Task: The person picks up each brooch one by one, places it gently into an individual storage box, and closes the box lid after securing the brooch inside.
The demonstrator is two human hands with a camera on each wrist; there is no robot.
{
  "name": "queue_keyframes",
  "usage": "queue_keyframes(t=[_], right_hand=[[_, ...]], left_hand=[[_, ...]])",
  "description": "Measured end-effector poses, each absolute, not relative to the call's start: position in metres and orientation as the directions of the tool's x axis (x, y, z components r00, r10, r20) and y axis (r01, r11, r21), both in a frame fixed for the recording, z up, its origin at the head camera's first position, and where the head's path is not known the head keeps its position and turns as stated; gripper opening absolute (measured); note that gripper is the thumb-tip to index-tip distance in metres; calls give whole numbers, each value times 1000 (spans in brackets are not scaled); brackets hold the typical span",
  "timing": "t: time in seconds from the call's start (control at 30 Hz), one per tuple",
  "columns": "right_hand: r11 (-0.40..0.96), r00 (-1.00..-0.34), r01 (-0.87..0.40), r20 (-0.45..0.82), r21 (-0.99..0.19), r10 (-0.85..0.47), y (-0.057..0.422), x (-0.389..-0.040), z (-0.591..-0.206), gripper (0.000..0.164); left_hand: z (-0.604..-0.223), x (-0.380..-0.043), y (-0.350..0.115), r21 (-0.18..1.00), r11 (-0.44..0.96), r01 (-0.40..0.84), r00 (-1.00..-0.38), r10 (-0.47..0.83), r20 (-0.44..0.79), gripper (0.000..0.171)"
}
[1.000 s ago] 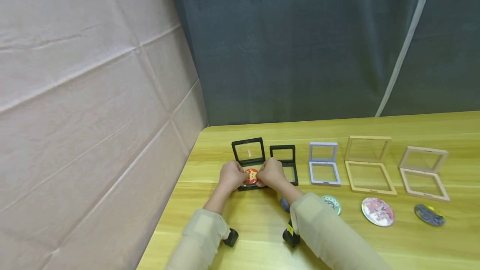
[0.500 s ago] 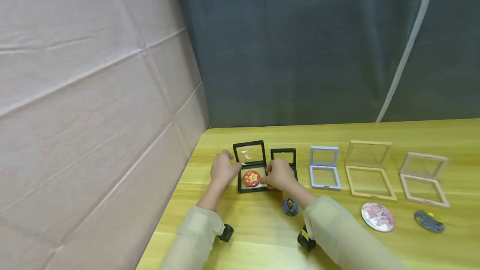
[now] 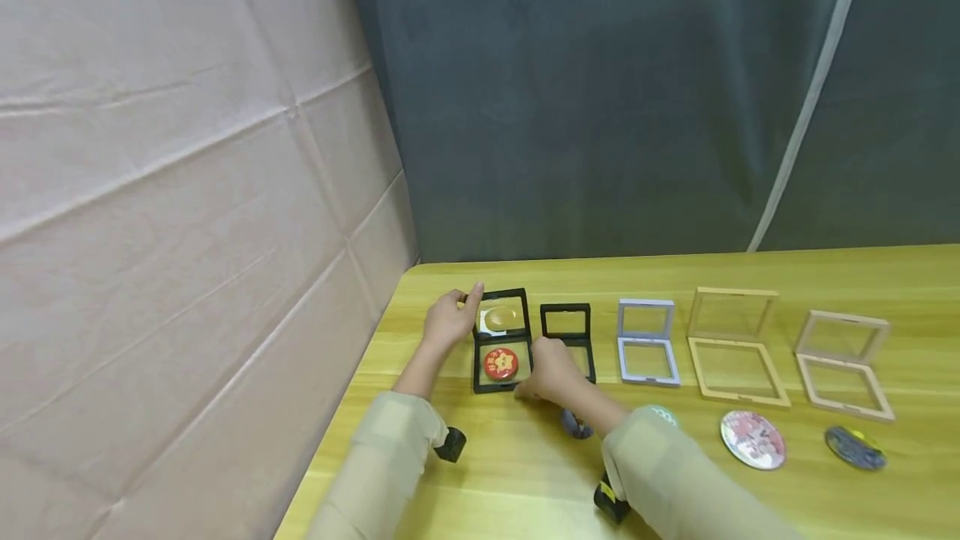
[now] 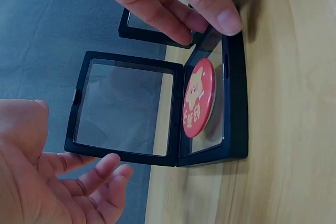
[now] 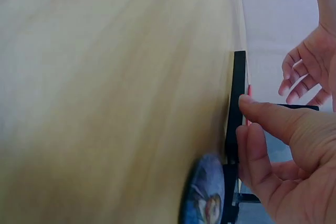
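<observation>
A black hinged display frame [image 3: 477, 372] stands unfolded at the left of the row, its clear-film lid [image 4: 123, 100] tilted up. On the film of its base lies a red round button badge [image 3: 501, 363] with a yellow star. Beside the lid's left edge is my left hand [image 3: 447, 322]; its loosely bent fingertips [image 4: 109, 162] touch that edge, thumb apart. My right hand [image 3: 553, 372] holds the base at its front right corner, thumb [image 5: 257, 109] against the front edge and fingers bent at the side. This hand partly hides a smaller black frame [image 3: 566, 307].
Rightward stand unfolded lilac [image 3: 649, 379], yellow [image 3: 742, 397] and beige [image 3: 847, 409] frames. Nearer lie a dark portrait badge [image 5: 207, 195], a green badge [image 3: 663, 415], a pink badge [image 3: 753, 440] and a dark oval badge [image 3: 855, 448]. A pale wall covering [image 3: 225, 273] borders the table's left.
Both hands have let go of the red badge, which now lies on the frame's base. My left hand has moved up to the lid; my right has shifted to the base's front right corner.
</observation>
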State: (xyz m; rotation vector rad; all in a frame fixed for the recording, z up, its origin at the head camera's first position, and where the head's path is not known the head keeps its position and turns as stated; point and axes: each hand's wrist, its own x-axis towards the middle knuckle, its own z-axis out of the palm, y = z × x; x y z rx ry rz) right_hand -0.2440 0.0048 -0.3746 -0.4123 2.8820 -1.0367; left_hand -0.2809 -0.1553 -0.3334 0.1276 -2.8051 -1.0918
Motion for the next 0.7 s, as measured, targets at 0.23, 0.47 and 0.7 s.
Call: queue_keyframes(t=[0.23, 0.47, 0.7], right_hand=[[739, -960, -245, 52, -628, -274, 2, -245, -379, 37], [753, -964, -216, 15, -621, -265, 1, -247, -375, 36], [758, -964, -231, 38, -610, -263, 2, -248, -375, 37]], left_hand=[[-334, -282, -158, 683, 728, -59, -983, -162, 88, 52], [-331, -285, -159, 682, 728, -60, -984, -157, 80, 43], [-327, -287, -159, 724, 685, -87, -989, -146, 20, 37]])
